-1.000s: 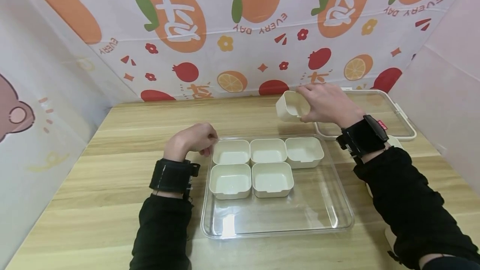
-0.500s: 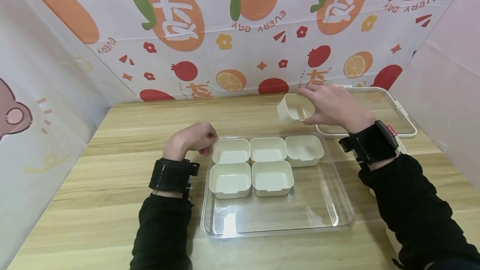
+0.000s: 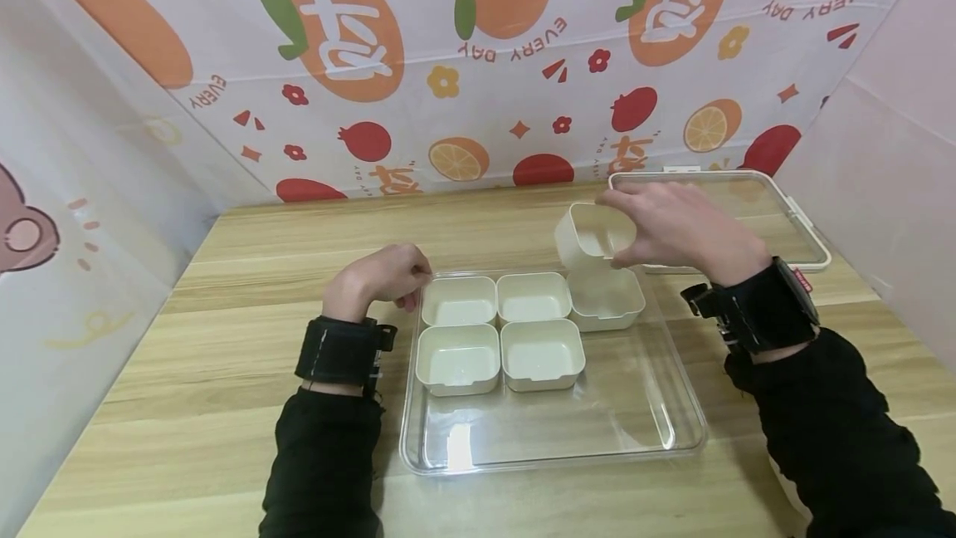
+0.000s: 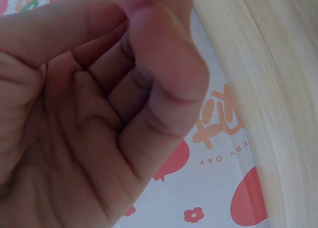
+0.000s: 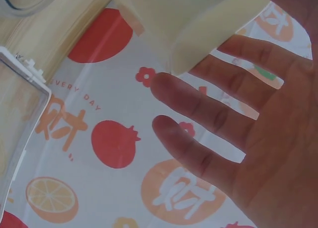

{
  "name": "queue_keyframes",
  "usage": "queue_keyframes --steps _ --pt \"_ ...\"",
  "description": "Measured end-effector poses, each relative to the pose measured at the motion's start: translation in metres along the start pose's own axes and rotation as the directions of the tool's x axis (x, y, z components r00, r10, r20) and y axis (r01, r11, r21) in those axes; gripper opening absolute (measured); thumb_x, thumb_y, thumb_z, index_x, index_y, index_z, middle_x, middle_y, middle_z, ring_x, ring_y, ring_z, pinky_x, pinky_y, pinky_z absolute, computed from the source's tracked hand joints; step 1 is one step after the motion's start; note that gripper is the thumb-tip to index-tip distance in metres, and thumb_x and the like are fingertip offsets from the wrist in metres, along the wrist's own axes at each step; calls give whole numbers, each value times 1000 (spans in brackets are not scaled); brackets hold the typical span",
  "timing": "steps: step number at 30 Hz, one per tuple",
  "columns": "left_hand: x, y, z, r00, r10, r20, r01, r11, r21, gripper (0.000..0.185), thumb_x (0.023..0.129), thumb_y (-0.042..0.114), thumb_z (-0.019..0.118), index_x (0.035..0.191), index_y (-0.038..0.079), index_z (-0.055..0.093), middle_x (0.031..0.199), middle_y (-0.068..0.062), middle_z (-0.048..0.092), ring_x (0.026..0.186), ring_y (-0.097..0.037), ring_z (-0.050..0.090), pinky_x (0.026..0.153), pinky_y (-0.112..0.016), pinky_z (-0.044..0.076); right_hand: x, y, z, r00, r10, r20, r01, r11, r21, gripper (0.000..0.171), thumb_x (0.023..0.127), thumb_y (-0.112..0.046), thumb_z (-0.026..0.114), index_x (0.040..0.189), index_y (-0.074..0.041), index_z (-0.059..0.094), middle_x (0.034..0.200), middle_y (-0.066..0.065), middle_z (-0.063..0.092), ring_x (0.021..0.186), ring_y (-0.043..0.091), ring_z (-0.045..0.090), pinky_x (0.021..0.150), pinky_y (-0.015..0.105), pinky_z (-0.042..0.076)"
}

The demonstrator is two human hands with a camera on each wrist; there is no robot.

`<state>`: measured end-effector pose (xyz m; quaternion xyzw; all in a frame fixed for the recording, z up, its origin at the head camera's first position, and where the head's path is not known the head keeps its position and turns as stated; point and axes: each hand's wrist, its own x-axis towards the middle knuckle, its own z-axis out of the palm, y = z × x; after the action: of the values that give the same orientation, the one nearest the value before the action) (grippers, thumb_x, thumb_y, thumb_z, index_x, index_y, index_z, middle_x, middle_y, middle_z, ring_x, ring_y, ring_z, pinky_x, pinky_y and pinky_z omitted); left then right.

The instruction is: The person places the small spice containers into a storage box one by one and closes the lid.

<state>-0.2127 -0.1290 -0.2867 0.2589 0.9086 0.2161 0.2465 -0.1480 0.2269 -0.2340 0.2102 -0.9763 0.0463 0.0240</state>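
Five cream square cups (image 3: 502,324) sit in the clear tray (image 3: 657,438) on the tabletop (image 3: 224,355), three in the far row and two in the near row; a sixth cup (image 3: 586,235) is tipped in the air over the far right one, pinched by the right hand (image 3: 675,227). The left hand (image 3: 381,276) rests loosely curled, holding nothing, at the tray's far left corner. One clear lid (image 3: 807,231) lies far right. The backdrop reads "EVERY DAY", printed upside down. Both wrists wear black bands.

The left wrist view shows only the curled fingers (image 4: 149,89) around nothing, a strip of tabletop, and "DAY" on the backdrop.

The right wrist view shows what the head view hides: the spread lower fingers (image 5: 208,109) clear of the sixth cup (image 5: 198,24), the lid's white edge (image 5: 25,74), and "EVERY DAY".
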Motion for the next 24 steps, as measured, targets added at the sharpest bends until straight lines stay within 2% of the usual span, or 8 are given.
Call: queue_keyframes --steps 7,11,18,24 --pt "0 0 0 1000 5 -3 -5 1000 2 25 102 -2 49 118 -13 65 73 -9 67 64 -18 65 65 -33 55 -7 -7 -2 999 -34 25 32 997 65 73 71 -26 92 134 -4 62 126 18 66 111 36 64 93 55 49" --pt "0 0 -1 1000 4 -4 -4 1000 5 26 102 -2 49 119 -13 65 73 -9 67 64 -19 65 65 -34 56 -11 -10 -4 998 -43 40 40 996 81 71 70 -27 92 131 -5 63 120 14 69 103 33 66 89 53 50" --pt "1 0 0 1000 -13 -8 13 1000 3 26 102 -1 50 119 -12 65 74 -10 67 65 -19 64 67 -34 56 -17 -17 -5 994 -30 103 18 993 114 72 72 -28 92 133 -4 62 128 18 65 110 35 63 93 55 49" --pt "0 0 0 1000 -8 -6 8 1000 6 26 102 -1 49 119 -13 65 73 -9 67 65 -18 65 66 -34 56 -23 -23 -4 991 -20 133 5 994 111 69 69 -26 92 129 -5 64 123 16 67 105 33 63 92 54 50"
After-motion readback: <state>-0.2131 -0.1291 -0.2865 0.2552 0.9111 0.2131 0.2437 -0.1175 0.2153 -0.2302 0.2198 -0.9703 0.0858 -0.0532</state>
